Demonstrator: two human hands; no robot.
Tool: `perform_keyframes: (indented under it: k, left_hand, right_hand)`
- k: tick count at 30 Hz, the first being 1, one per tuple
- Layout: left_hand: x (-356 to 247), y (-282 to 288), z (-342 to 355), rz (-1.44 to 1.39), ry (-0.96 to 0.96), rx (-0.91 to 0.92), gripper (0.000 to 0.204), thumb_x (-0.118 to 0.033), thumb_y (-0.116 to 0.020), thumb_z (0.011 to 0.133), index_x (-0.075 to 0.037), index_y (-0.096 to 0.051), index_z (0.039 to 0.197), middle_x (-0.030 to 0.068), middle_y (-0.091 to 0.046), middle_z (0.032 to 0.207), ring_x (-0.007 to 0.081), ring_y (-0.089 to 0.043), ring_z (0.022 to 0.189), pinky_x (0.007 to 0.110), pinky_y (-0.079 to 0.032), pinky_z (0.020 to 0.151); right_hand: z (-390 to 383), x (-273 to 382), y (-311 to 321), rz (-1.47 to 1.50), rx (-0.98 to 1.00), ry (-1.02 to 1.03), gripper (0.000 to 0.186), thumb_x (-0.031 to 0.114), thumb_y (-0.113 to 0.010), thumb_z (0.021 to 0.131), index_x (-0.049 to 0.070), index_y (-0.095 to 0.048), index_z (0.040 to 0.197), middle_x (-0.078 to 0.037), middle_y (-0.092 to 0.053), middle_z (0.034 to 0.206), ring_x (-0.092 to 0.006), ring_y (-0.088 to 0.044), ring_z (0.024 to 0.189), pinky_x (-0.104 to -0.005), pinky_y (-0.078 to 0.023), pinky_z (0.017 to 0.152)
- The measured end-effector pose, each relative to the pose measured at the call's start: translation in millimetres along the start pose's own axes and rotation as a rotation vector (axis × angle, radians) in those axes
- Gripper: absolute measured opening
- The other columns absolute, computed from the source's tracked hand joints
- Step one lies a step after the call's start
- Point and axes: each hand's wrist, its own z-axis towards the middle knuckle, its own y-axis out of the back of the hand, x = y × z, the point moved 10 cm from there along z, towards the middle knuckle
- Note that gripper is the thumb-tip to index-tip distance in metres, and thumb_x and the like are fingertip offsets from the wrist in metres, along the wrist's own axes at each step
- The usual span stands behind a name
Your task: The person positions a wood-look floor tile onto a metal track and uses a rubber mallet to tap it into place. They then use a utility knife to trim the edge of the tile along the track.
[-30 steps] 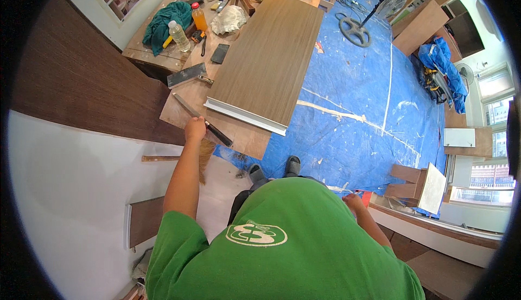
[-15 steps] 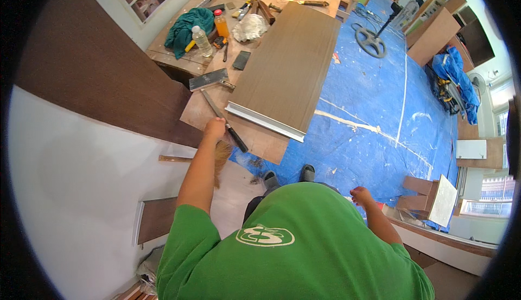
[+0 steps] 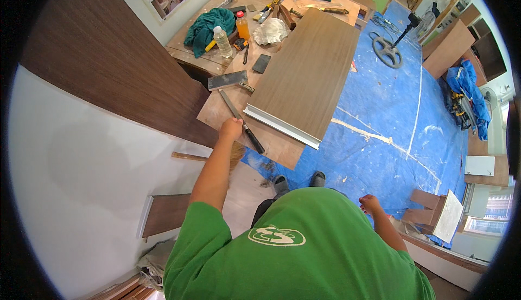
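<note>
A black-handled tool [image 3: 253, 139], slanting from ahead to near right, is touched mid-length by the left hand [image 3: 231, 129] (grip cannot be told); the right hand [image 3: 370, 204], loosely closed, is held well apart.

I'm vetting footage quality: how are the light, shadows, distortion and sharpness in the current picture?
Head view: the window at far right looks washed out; head view: a soft shadow falls on the white wall; head view: the dark wood panel bows near the black rim; head view: the left hand and black-handled tool look fairly sharp.
</note>
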Motion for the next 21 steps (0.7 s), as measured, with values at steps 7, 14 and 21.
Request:
perform_keyframes:
  k: [7,14,21]
  left_hand:
    - [-7,27,-21,0.042,0.074,-0.041,0.046,-0.046,-0.058,0.097,-0.004,-0.073,0.107,0.0212,-0.073,0.112,0.0396,-0.068,0.109,0.049,-0.052,0.093]
    - [-27,42,-30,-0.028,0.173,-0.215,0.040,-0.043,-0.063,0.094,-0.006,-0.074,0.103,0.0185,-0.073,0.112,0.0387,-0.066,0.110,0.048,-0.051,0.096]
    - [-135,71,-26,-0.004,-0.340,-0.814,0.021,-0.021,-0.061,0.095,-0.004,-0.071,0.101,0.0154,-0.068,0.112,0.0370,-0.058,0.112,0.048,-0.044,0.101]
  right_hand:
    - [27,8,2,-0.064,0.027,0.031,0.030,0.030,-0.063,0.093,0.001,-0.067,0.089,-0.010,-0.065,0.068,-0.0236,-0.060,0.052,-0.0390,-0.050,0.049]
    - [93,13,26,-0.191,0.072,0.085,0.019,0.022,-0.065,0.088,0.003,-0.068,0.089,-0.012,-0.068,0.068,-0.0236,-0.067,0.055,-0.0384,-0.055,0.051]
    - [176,84,100,-0.135,-0.050,0.105,0.006,0.008,-0.064,0.088,0.003,-0.063,0.088,-0.009,-0.061,0.060,-0.0219,-0.061,0.045,-0.0356,-0.050,0.042]
